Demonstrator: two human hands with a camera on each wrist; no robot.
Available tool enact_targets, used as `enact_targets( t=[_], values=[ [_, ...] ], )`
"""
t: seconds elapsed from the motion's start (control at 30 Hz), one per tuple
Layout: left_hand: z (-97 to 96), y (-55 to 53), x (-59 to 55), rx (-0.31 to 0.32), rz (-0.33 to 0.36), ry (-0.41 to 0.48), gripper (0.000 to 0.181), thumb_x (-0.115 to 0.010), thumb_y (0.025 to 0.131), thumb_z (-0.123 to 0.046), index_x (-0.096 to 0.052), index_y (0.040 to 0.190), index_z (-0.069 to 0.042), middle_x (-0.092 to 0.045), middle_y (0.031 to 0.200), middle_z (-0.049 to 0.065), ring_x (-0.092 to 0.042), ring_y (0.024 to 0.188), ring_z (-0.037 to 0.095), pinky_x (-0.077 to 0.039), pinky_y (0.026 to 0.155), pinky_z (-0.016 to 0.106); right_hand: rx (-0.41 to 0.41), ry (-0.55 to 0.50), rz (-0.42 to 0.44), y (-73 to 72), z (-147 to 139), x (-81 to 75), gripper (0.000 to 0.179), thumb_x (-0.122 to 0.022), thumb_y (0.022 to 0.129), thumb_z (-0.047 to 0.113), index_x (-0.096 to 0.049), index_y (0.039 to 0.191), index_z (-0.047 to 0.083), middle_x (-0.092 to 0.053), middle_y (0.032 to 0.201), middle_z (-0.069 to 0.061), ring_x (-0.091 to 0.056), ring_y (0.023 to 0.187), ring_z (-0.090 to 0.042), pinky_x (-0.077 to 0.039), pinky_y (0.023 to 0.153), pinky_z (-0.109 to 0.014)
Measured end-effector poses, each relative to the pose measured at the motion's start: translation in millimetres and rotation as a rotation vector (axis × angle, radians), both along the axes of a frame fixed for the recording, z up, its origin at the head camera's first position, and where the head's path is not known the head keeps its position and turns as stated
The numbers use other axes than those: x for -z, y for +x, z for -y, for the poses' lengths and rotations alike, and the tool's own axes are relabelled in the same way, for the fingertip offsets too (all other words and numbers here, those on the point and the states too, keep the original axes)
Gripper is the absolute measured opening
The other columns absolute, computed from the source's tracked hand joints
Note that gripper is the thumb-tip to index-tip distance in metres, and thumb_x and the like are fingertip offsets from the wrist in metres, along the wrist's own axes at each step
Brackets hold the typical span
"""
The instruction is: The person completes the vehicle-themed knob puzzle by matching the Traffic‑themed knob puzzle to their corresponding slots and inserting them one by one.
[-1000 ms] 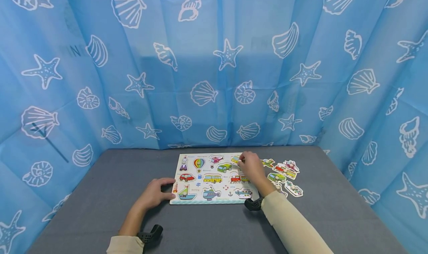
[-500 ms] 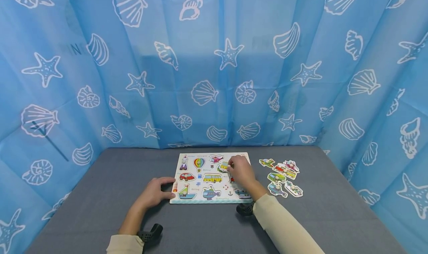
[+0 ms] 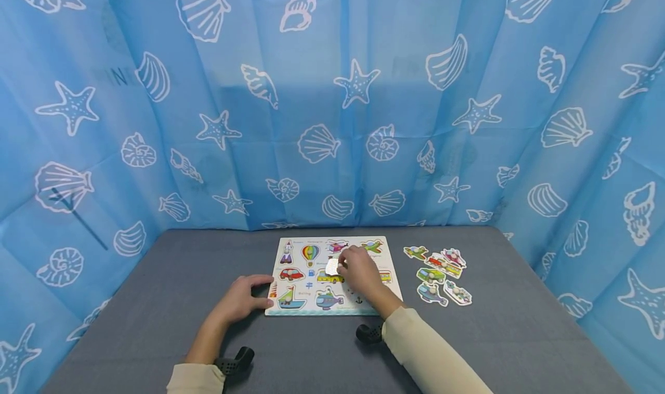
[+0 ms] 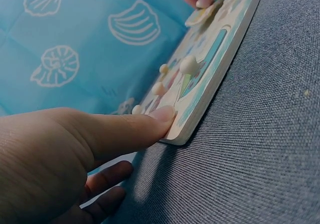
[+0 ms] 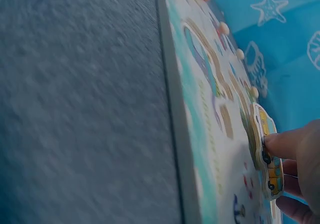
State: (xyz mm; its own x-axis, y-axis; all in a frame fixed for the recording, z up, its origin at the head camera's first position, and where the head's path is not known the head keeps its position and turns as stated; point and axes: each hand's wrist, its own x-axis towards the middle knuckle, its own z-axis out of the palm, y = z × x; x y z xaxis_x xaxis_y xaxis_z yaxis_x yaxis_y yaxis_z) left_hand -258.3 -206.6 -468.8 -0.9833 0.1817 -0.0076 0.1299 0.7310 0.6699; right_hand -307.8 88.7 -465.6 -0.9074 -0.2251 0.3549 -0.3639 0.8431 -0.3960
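Observation:
A white wooden vehicle puzzle board (image 3: 322, 312) lies on the cloth. My right hand (image 3: 363, 271) pinches a yellow bus puzzle piece (image 5: 272, 159) by its knob, low over the middle of the board. In the head view this piece catches glare and overlaps the printed yellow bus. My left hand (image 3: 240, 301) rests at the board's left edge, its thumb (image 4: 162, 115) on the near corner. Close to that thumb, the left wrist view shows several round knobs, one of them a pale knob (image 4: 188, 65) at the sailboat.
Right of the board lies a loose group of puzzle pieces, among them a green plane (image 3: 415, 252), a red train (image 3: 443, 264), a green truck (image 3: 430, 275) and a blue submarine (image 3: 432, 293). A blue shell-print curtain (image 3: 322, 175) stands behind the grey tablecloth (image 3: 218, 261).
My right hand has carried the bus piece left and nearer, from the board's far right to its middle. The green plane picture at the far right is uncovered. My left hand has stayed put.

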Motion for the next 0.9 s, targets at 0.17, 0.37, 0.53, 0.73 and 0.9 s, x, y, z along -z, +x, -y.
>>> enact_targets(
  t=[0.17,0.37,0.53,0.73,0.9],
  values=[
    [-0.3,-0.6,-0.7,0.003,-0.005,-0.012,0.050,-0.083,0.077,-0.020,-0.067,0.123,-0.010,-0.059,0.130,0.013,-0.047,0.126,0.037,-0.033,0.102,0.058,-0.013,0.016,0.020,4.7,8,-0.2,0.013,-0.076,0.081,0.013,-0.064,0.078,0.014,-0.055,0.081,0.003,-0.049,0.079,-0.017,-0.044,0.069,-0.036],
    [0.6,0.4,-0.5,0.016,-0.017,-0.011,0.050,-0.083,0.076,-0.019,-0.067,0.123,-0.009,-0.060,0.129,0.013,-0.047,0.126,0.038,-0.033,0.102,0.058,-0.029,0.030,0.058,8.5,16,1.9,0.013,-0.079,0.081,0.017,-0.066,0.081,0.015,-0.056,0.083,0.004,-0.050,0.081,-0.015,-0.045,0.069,-0.034],
    [0.3,0.6,0.3,0.016,-0.021,0.000,0.049,-0.083,0.077,-0.017,-0.067,0.122,-0.009,-0.060,0.129,0.014,-0.047,0.127,0.038,-0.032,0.103,0.058,-0.059,0.032,0.019,10.5,19,3.2,0.013,-0.079,0.080,0.016,-0.066,0.081,0.014,-0.058,0.083,0.004,-0.052,0.083,-0.017,-0.046,0.072,-0.036],
    [-0.3,0.6,0.2,0.021,-0.032,0.001,0.048,-0.083,0.076,-0.016,-0.068,0.122,-0.008,-0.061,0.128,0.013,-0.048,0.126,0.037,-0.033,0.102,0.058,-0.054,0.060,0.011,12.3,20,3.5,0.010,-0.078,0.082,0.019,-0.069,0.082,0.014,-0.061,0.083,0.003,-0.054,0.083,-0.018,-0.046,0.076,-0.037],
    [0.5,-0.2,2.6,0.010,-0.025,-0.001,0.050,-0.083,0.076,-0.016,-0.068,0.122,-0.008,-0.061,0.128,0.013,-0.047,0.126,0.037,-0.033,0.102,0.058,-0.085,0.074,0.008,15.4,21,2.2,0.010,-0.078,0.081,0.018,-0.072,0.086,0.012,-0.062,0.085,0.001,-0.056,0.086,-0.019,-0.047,0.080,-0.038]
  ],
)
